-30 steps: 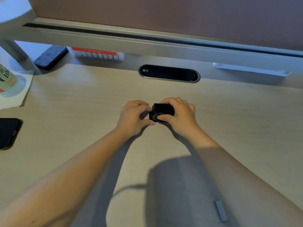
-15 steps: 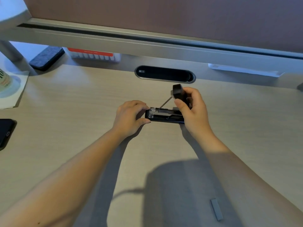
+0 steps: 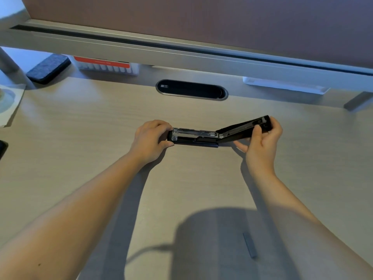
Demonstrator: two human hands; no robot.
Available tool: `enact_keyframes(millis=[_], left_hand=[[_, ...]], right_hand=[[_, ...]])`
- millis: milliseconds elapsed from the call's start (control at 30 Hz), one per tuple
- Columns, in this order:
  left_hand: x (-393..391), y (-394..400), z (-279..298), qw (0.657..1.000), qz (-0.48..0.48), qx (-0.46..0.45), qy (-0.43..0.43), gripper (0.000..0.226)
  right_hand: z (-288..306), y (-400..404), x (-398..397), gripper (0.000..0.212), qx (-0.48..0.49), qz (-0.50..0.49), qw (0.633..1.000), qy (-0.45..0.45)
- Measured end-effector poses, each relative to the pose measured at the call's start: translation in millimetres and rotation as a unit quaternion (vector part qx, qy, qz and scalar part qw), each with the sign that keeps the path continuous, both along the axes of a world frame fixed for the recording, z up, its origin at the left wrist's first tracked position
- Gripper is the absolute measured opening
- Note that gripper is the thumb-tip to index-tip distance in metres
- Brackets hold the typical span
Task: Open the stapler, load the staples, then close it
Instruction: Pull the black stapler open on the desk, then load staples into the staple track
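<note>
A black stapler (image 3: pixel 197 138) lies on the wooden desk, swung wide open. Its base with the shiny metal staple channel (image 3: pixel 194 133) rests flat, and its top cover (image 3: pixel 244 128) is folded back to the right, tilted slightly upward. My left hand (image 3: pixel 150 138) pinches the front end of the base against the desk. My right hand (image 3: pixel 262 138) grips the far end of the cover between thumb and fingers. A grey strip of staples (image 3: pixel 249 245) lies on the desk near me, inside my shadow, apart from both hands.
A dark oval cable port (image 3: pixel 191 89) sits behind the stapler. A grey eraser pad (image 3: pixel 48 68) and a red-and-white box (image 3: pixel 105 64) lie under the raised shelf at back left. White paper (image 3: pixel 10 106) and a dark phone edge (image 3: pixel 3 148) are at far left.
The stapler went from shut under both hands to fully open. My right hand swung the cover up and over to the right, while my left hand kept holding the base.
</note>
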State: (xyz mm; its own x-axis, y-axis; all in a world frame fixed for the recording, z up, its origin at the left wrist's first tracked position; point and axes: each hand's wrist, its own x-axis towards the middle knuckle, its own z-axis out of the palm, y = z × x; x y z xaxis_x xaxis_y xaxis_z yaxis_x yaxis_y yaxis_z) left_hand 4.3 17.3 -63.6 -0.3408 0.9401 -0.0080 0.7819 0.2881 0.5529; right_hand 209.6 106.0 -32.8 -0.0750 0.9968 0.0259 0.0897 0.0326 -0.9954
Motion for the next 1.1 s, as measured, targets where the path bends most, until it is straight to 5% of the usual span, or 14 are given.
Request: enact_keyframes(millis=[367,533,633,800,1100], left_hand=[[40.6,-45.3,-6.0,0.999,-0.038,0.015,0.028,0.036],[64.2,-67.0,-10.6,0.997,-0.036,0.033,0.053,0.034],[76.2,-78.4,-11.1,0.997,-0.015,0.048,0.061,0.030],[93.3,-94.3,-10.7,0.996,0.029,0.063,0.049,0.034],[102.7,-105.0,-10.8,0.997,0.056,0.048,0.037,0.050]], right_hand=[[-6.5,-19.6,53.0,0.037,-0.048,-0.039,0.998,-0.004],[-22.3,-46.7,78.8,0.062,-0.074,-0.046,0.994,0.067],[-34.2,-69.0,95.3,0.066,-0.035,-0.030,0.998,-0.034],[-40.2,-123.1,113.9,0.040,0.092,0.045,0.959,-0.265],[-46.0,-152.6,116.4,0.023,0.186,0.059,0.906,-0.374]])
